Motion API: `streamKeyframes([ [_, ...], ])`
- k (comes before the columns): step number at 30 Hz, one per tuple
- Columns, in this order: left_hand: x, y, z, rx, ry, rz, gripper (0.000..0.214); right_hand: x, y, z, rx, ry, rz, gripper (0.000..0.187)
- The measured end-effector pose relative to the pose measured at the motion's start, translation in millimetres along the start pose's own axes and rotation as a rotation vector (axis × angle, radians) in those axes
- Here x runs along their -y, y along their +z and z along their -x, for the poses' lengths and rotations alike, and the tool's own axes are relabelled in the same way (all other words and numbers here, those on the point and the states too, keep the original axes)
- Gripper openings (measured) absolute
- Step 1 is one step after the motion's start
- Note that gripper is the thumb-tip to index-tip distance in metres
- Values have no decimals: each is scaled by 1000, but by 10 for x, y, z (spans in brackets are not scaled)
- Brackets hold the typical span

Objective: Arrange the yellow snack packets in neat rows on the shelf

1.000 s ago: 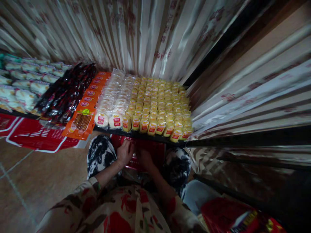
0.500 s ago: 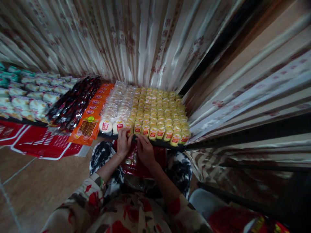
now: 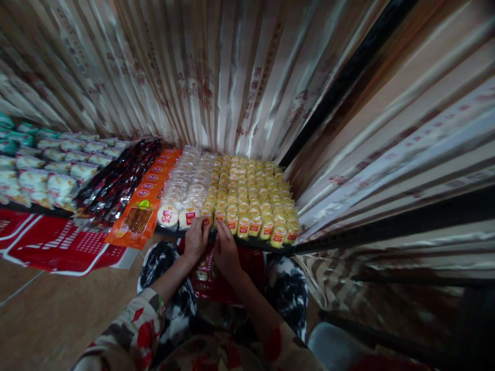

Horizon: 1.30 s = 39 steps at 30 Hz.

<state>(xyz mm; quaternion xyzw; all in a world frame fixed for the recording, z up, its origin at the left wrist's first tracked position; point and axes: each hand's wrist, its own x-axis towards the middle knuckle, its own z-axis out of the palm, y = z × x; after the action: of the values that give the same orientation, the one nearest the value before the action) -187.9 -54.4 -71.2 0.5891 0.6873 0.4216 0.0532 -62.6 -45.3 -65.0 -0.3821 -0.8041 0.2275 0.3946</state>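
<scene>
My left hand (image 3: 196, 240) and my right hand (image 3: 225, 248) reach side by side to the front edge of a low dark shelf (image 3: 251, 243). Their fingertips press on the front row of small yellow packaged cakes (image 3: 247, 198) with red labels, at the row's left end. Fingers of both hands are curled onto packets there; I cannot make out whether a packet is gripped. Left of the yellow cakes lie rows of round white packaged cakes (image 3: 181, 191). A red box (image 3: 209, 273) with a few packets rests on my lap under the hands.
Orange snack packs (image 3: 145, 203), black-wrapped snacks (image 3: 118, 180) and pale packets (image 3: 42, 170) fill the shelf to the left. Striped shiny curtains (image 3: 216, 77) hang behind and at right. Red flattened cardboard (image 3: 54, 245) lies on the brown floor at left.
Both hands rose from the red box on my lap to the shelf's front row of yellow cakes. The view tilted, so the shelf sits lower in the picture.
</scene>
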Motion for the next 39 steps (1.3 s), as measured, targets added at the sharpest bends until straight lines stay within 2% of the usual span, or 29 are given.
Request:
streamKeyframes([
  [7, -51, 10, 15, -83, -29, -39, 20, -16, -22, 36, -17, 27, 17, 47],
  [13, -59, 29, -16, -42, -17, -54, 19, 3, -14, 52, 39, 7, 21, 53],
  [27, -34, 67, -65, -52, 1, -56, 17, 14, -12, -20, 26, 30, -6, 52],
  [39, -155, 36, -26, -29, -19, -155, 20, -12, -115, 28, 38, 1, -11, 50],
])
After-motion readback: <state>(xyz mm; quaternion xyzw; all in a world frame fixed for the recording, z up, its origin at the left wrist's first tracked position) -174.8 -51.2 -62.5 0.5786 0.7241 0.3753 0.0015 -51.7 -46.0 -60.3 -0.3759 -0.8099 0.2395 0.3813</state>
